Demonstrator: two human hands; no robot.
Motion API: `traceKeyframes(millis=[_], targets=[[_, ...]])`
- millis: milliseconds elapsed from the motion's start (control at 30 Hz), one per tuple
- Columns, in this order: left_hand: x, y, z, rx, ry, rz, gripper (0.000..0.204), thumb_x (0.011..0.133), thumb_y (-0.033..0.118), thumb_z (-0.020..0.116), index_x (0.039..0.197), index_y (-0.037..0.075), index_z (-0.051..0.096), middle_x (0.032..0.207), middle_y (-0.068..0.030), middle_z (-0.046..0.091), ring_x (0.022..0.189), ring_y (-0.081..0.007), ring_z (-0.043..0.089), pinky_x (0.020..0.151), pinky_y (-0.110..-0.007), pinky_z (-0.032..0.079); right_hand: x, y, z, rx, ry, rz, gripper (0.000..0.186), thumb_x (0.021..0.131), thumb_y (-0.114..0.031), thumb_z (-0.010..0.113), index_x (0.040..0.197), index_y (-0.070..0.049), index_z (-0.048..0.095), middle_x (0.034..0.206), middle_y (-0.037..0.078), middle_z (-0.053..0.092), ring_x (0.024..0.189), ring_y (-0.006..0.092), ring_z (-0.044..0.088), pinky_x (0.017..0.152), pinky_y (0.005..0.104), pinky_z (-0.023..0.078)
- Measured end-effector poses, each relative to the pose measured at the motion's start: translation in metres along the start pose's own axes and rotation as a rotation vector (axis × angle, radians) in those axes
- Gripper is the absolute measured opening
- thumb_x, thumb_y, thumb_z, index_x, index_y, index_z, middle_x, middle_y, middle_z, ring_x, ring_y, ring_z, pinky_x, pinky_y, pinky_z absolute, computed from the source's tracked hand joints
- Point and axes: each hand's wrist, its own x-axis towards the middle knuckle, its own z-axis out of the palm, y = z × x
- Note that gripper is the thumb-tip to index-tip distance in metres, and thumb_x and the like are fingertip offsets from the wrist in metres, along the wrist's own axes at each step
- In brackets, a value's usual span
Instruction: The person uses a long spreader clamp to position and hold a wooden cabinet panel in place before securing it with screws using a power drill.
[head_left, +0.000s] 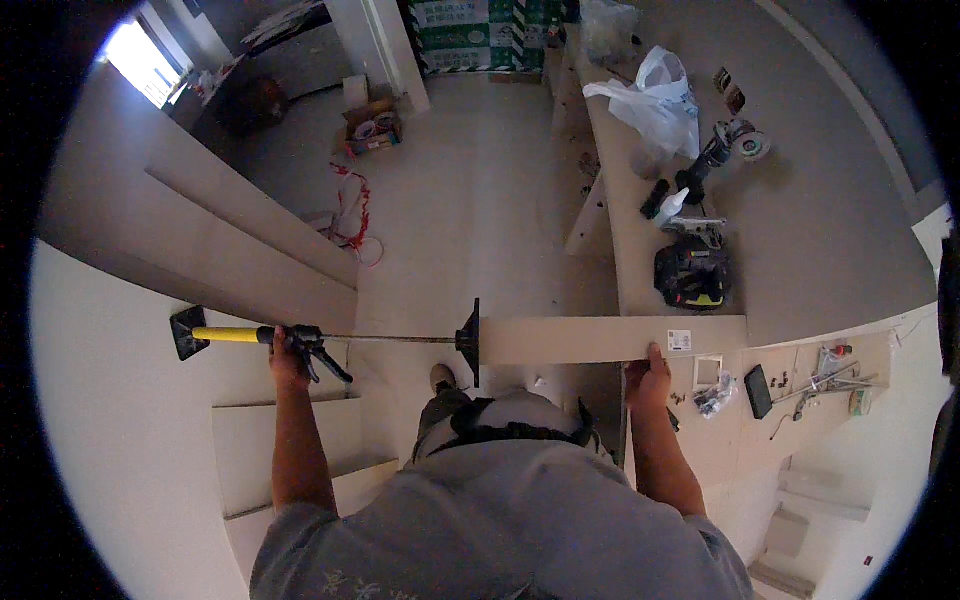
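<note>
A support rod with a yellow tube [230, 335], a black trigger grip and a thin metal shaft lies across the view at waist height. My left hand [288, 362] is wrapped around it beside the trigger. One square black pad [188, 333] meets the pale surface at the left. The other black pad [469, 342] is against the end of a narrow beige board [570, 340]. My right hand [650, 378] grips the board's near edge, just left of a white label [680, 341]. Most of its fingers are hidden under the edge.
On the long surface at right lie a black tool [690, 272], an angle grinder [738, 142], a small bottle [672, 206] and a white plastic bag [655, 100]. Another black-padded rod [759, 391] lies near right. Red cord [357, 215] and a cardboard box [374, 128] are on the floor.
</note>
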Motion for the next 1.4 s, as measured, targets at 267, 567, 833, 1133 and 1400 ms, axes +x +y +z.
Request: traceKeyframes(millis=[267,567,833,1133,1400], targets=[[0.001,-0.002,-0.014,0.037,0.062,0.024,0.040,0.100,0.038,0.064,0.126,0.009,0.057,0.115,-0.0061,0.065,0.108,-0.0258,0.062,0.095,-0.043,0.050,0.002,-0.001,0.004,0.008,0.075,0.059,0.019,0.099,-0.022,0.065,0.111,-0.009,0.064,0.098,0.003,0.071,0.082,0.0186,0.068,0.069,0.0320,0.054],[-0.016,0.006,0.007,0.178,-0.335,0.035,0.055,0.105,0.044,0.050,0.143,0.005,0.051,0.133,-0.0116,0.063,0.121,-0.0294,0.058,0.107,-0.045,0.042,0.016,0.010,-0.022,-0.253,0.075,0.075,0.026,0.099,-0.034,0.062,0.106,-0.009,0.064,0.088,0.003,0.068,0.077,0.0186,0.065,0.069,0.0339,0.053],[0.013,-0.010,-0.027,0.296,-0.307,-0.076,0.069,0.093,0.037,0.073,0.149,0.008,0.044,0.139,-0.0083,0.056,0.125,-0.0266,0.052,0.102,-0.043,0.044,0.006,0.002,-0.002,-0.176,0.166,0.004,0.025,0.098,-0.033,0.065,0.104,-0.009,0.063,0.084,0.005,0.067,0.072,0.0169,0.063,0.067,0.0319,0.054],[0.031,-0.007,-0.073,0.254,-0.169,-0.182,0.053,0.102,0.040,0.061,0.148,0.018,0.043,0.133,-0.0035,0.058,0.116,-0.0234,0.056,0.092,-0.044,0.044,0.006,0.007,0.013,-0.023,0.155,-0.018,0.033,0.097,-0.037,0.067,0.115,-0.009,0.061,0.097,0.004,0.067,0.081,0.0166,0.064,0.073,0.0330,0.055],[-0.026,-0.002,-0.019,0.424,-0.130,-0.116,0.038,0.105,0.039,0.053,0.127,0.010,0.062,0.122,-0.0030,0.065,0.109,-0.0202,0.060,0.092,-0.038,0.050,0.018,0.020,-0.025,-0.166,0.059,-0.010,0.031,0.098,-0.038,0.060,0.108,-0.009,0.064,0.093,0.003,0.066,0.085,0.0180,0.062,0.078,0.0344,0.049]])
